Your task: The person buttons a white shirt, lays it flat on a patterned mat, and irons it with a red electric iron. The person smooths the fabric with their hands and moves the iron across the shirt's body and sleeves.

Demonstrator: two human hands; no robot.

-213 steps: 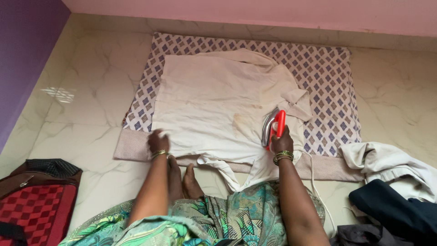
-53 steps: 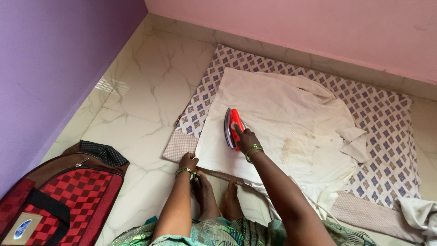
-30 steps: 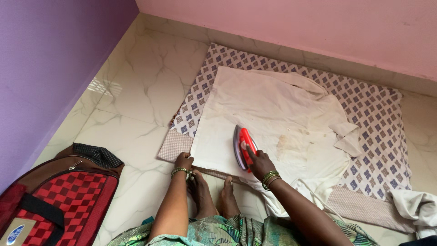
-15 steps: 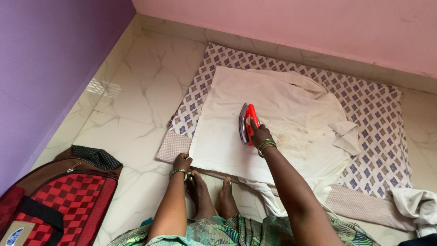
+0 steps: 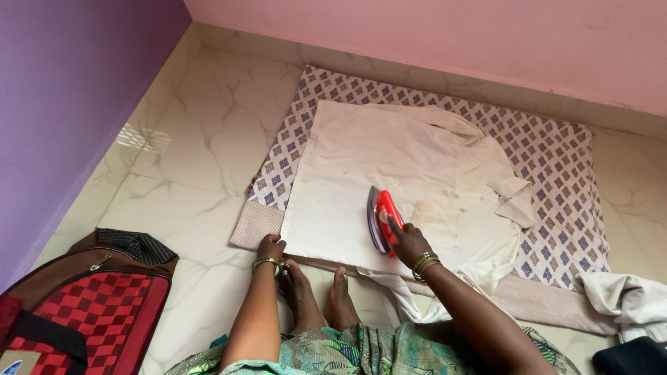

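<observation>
Right hand point(image 5: 410, 243) grips a red iron point(image 5: 383, 219) on a white shirt point(image 5: 389, 173); left hand point(image 5: 269, 247) pinches the shirt's near corner.

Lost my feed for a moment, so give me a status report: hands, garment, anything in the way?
Right hand grips red iron, pressing white shirt. Left hand pins shirt's near corner on patterned mat. Stain beside iron; nothing blocking.

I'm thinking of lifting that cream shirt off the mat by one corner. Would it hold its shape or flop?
The cream shirt would probably flop: its collar and sleeve already lie folded and creased on the patterned mat. It looks thin, so likely light. The left hand pins its corner while the right hand grips the red iron, suggesting it slides easily.
</observation>
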